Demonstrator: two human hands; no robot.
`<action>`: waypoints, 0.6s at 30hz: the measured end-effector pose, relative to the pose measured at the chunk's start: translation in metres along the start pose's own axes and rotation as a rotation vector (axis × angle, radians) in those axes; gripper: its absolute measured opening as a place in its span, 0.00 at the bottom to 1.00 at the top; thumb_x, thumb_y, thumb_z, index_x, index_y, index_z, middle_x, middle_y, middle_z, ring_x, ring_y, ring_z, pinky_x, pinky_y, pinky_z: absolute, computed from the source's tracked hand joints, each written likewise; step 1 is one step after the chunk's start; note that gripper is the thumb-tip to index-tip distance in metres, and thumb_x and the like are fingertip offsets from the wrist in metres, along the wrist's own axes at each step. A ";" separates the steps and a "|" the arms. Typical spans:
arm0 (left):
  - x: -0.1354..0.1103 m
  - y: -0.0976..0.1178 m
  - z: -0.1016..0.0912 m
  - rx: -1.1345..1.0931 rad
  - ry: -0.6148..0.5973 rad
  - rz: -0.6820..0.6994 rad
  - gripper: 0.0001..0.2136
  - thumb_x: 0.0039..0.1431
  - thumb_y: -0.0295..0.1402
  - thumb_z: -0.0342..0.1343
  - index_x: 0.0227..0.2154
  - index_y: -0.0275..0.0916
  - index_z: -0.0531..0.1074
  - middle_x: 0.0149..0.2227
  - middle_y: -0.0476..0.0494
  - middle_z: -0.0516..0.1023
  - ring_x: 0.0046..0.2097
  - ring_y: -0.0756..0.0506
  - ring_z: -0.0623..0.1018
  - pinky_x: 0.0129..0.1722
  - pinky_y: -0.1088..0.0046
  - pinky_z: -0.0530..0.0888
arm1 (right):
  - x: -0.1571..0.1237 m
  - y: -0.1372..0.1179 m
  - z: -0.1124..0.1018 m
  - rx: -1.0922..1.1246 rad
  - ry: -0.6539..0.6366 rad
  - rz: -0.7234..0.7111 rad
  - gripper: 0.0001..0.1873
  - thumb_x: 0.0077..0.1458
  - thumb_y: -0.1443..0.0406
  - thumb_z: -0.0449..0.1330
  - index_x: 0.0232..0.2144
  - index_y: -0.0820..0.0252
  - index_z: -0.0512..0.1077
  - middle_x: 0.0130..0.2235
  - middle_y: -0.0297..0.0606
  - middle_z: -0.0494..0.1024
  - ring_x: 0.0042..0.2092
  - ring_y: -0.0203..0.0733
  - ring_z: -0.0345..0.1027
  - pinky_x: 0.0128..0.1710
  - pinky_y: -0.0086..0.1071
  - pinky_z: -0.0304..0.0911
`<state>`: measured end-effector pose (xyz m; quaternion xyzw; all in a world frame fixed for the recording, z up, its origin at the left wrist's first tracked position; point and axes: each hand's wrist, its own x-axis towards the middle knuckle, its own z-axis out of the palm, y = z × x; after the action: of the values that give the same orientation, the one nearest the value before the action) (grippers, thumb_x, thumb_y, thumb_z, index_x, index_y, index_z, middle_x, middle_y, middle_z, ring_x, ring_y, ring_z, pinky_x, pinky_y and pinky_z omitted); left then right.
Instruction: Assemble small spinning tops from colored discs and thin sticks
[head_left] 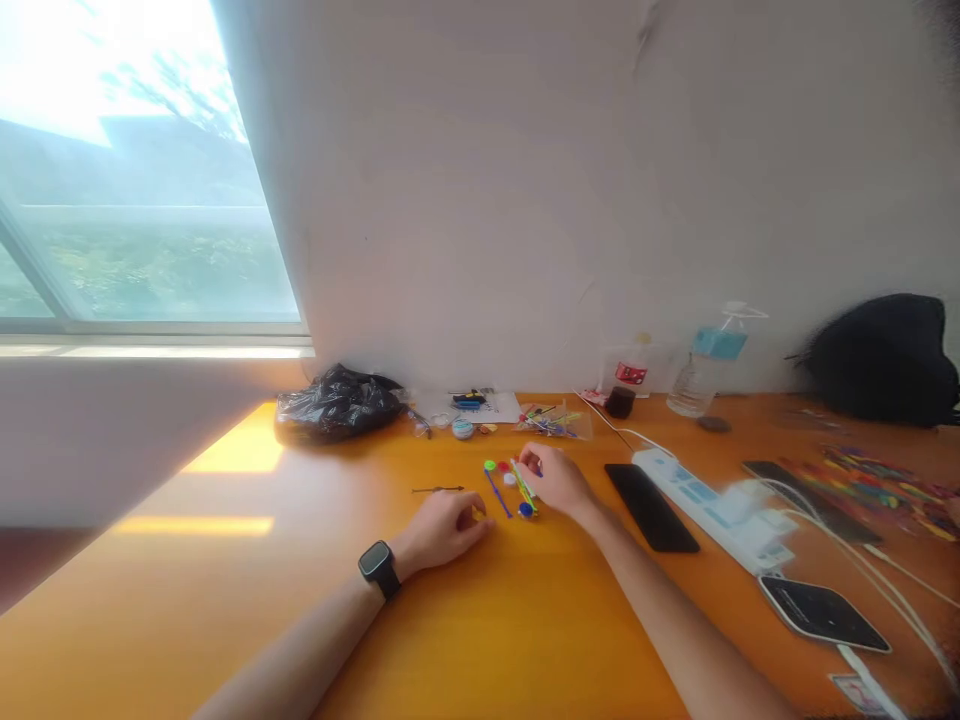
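Left hand curled, palm down; right hand fingers bent, pinching

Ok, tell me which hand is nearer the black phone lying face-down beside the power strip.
Right. The right hand lies just left of the black phone; the left hand rests farther left, beyond the colourful small pieces.

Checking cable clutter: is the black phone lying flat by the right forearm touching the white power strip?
Apart. The head view shows orange table between the black phone and the white power strip.
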<state>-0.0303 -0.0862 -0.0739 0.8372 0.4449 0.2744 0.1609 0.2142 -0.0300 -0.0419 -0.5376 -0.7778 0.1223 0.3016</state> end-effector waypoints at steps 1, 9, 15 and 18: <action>0.000 0.000 0.001 0.015 -0.002 0.002 0.10 0.63 0.42 0.57 0.35 0.42 0.76 0.31 0.47 0.81 0.30 0.48 0.75 0.31 0.74 0.63 | 0.000 0.002 -0.006 -0.038 -0.038 -0.001 0.07 0.58 0.62 0.59 0.30 0.58 0.74 0.27 0.34 0.77 0.28 0.37 0.66 0.28 0.28 0.51; -0.001 0.002 0.001 0.054 -0.049 0.014 0.10 0.65 0.42 0.56 0.43 0.46 0.78 0.32 0.49 0.81 0.32 0.47 0.77 0.33 0.73 0.64 | -0.009 -0.002 -0.013 -0.264 -0.245 -0.070 0.08 0.57 0.67 0.59 0.31 0.57 0.79 0.32 0.38 0.80 0.32 0.38 0.70 0.30 0.29 0.50; 0.001 0.003 0.000 -0.002 -0.038 0.000 0.11 0.64 0.41 0.57 0.41 0.43 0.79 0.31 0.47 0.81 0.31 0.47 0.76 0.33 0.73 0.65 | -0.010 -0.001 -0.006 -0.278 -0.238 -0.110 0.07 0.59 0.69 0.61 0.35 0.57 0.80 0.36 0.42 0.81 0.38 0.44 0.73 0.35 0.30 0.55; 0.001 0.003 -0.001 -0.037 -0.021 0.005 0.10 0.64 0.42 0.57 0.39 0.42 0.78 0.30 0.47 0.80 0.31 0.47 0.75 0.32 0.73 0.65 | -0.010 0.001 -0.004 -0.288 -0.224 -0.139 0.07 0.60 0.69 0.60 0.32 0.58 0.78 0.35 0.43 0.80 0.36 0.44 0.73 0.34 0.31 0.54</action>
<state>-0.0283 -0.0870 -0.0715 0.8379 0.4361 0.2741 0.1806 0.2197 -0.0389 -0.0432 -0.5033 -0.8513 0.0477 0.1406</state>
